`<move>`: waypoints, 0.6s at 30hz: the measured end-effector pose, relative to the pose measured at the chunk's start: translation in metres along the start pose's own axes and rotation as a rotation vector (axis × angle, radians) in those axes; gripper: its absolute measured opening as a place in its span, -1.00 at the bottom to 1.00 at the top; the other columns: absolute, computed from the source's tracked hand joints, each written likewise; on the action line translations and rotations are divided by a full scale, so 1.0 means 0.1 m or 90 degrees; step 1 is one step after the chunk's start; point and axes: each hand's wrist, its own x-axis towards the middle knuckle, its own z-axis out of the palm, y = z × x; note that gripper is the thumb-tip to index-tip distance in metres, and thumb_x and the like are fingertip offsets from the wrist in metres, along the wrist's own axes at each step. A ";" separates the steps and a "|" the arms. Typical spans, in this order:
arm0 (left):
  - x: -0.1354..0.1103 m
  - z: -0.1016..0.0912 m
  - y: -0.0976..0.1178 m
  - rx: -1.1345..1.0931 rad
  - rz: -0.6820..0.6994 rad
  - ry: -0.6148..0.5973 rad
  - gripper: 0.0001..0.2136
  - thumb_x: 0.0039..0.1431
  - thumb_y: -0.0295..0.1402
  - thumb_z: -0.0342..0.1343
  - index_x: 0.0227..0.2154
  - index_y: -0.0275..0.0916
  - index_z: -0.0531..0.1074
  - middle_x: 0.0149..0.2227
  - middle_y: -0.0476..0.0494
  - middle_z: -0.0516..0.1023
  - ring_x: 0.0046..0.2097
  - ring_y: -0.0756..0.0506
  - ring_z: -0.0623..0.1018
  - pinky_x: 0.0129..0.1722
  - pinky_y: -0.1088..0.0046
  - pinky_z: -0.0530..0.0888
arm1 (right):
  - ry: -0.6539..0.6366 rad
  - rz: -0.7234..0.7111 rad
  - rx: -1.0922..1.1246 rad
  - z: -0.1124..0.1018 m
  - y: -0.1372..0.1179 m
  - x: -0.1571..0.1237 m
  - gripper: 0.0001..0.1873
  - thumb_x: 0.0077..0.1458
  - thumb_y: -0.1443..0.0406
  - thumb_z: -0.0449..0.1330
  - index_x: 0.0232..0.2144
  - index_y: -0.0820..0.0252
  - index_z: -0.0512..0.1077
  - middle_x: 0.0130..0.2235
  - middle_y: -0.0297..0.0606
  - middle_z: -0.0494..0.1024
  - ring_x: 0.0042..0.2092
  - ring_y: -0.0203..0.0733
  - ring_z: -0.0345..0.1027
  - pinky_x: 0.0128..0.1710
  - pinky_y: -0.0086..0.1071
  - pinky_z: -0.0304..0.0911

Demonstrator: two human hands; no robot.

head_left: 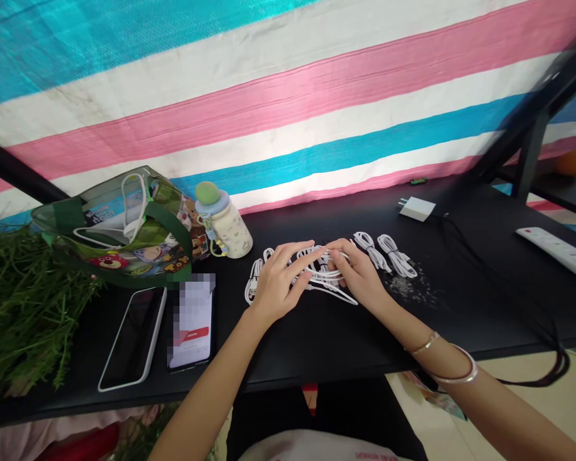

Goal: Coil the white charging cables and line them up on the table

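A loosely looped white charging cable (322, 276) lies between my two hands over the black table. My right hand (360, 275) grips the right end of the loops, its fingers bent around the strands. On the left side, my left hand (281, 282) reaches across the strands, with its thumb and forefinger on the cable. Beside and partly under my left hand sits a bundled white cable (252, 282). To the right of my right hand lie two more coiled cables, one nearer (370, 250) and one farther right (396, 256), each bound with a dark tie.
A white plug adapter (416, 209) and a power strip (557, 250) lie at right, with a black cord (489, 269) trailing over the edge. At left are two phones, one white-edged (133, 339) and one lit (194, 320), a green bag (125, 237), a bottle (228, 227) and green foliage (24, 307).
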 end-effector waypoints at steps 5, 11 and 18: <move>0.00 0.00 0.02 -0.019 -0.067 -0.023 -0.65 0.32 -0.37 -0.20 0.06 -0.20 0.37 -0.08 -0.17 0.53 -0.05 -0.08 0.50 -0.08 0.41 0.44 | -0.007 -0.006 -0.009 0.02 -0.01 -0.01 -0.63 0.06 -0.04 0.09 -0.39 0.14 0.29 -0.63 -0.52 0.21 -0.68 -0.43 0.00 -0.72 -0.49 -0.04; 0.00 0.02 0.00 0.003 -0.122 -0.038 -0.68 0.26 -0.42 -0.12 0.02 -0.19 0.38 -0.13 -0.12 0.60 -0.14 -0.10 0.55 -0.12 0.37 0.48 | -0.015 -0.044 -0.067 0.02 -0.03 -0.04 -0.65 0.10 -0.02 0.05 -0.40 0.13 0.30 -0.61 -0.48 0.23 -0.64 -0.39 0.01 -0.67 -0.46 -0.01; 0.02 0.03 0.03 -0.008 -0.183 -0.087 -0.69 0.27 -0.43 -0.10 0.01 -0.12 0.40 -0.23 -0.03 0.64 -0.22 -0.08 0.59 -0.21 0.43 0.49 | -0.023 -0.047 -0.087 0.02 -0.02 -0.04 -0.70 0.11 0.03 0.06 -0.37 0.13 0.34 -0.60 -0.46 0.25 -0.64 -0.37 0.03 -0.66 -0.45 0.00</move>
